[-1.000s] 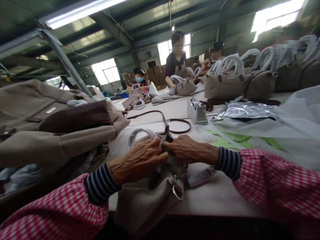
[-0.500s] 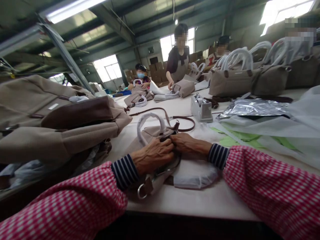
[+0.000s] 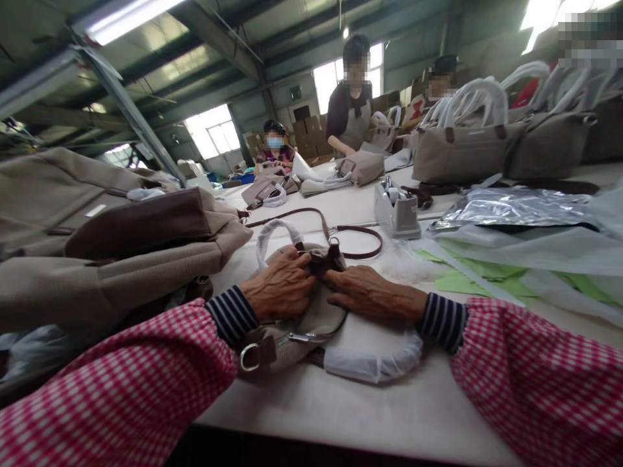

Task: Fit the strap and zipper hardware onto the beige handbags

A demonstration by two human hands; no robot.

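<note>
A taupe handbag (image 3: 321, 311) lies on the table in front of me, its zipped mouth partly open. My left hand (image 3: 285, 282) has its fingers curled over the bag's upper edge, beside a wrapped handle. My right hand (image 3: 372, 290) pinches the opposite edge of the opening, its fingertips partly hidden in the dark gap. One white-wrapped handle (image 3: 280, 227) stands up behind my left hand; the other wrapped handle (image 3: 372, 364) lies on the near side. A metal ring (image 3: 250, 357) hangs at the bag's near left end, close to the zipper pull (image 3: 299, 337).
Taupe bags (image 3: 146, 272) are piled at left. A brown strap (image 3: 363, 250) and a grey tape dispenser (image 3: 396, 211) lie beyond the handbag. Silver packets (image 3: 516, 207), green sheets (image 3: 462, 280) and standing bags (image 3: 457, 152) are at right. Several people work across the table.
My hands have moved apart, the left one leftward. The bag's mouth is wider and its zipper pull now shows. The wrapped near handle has shifted slightly down.
</note>
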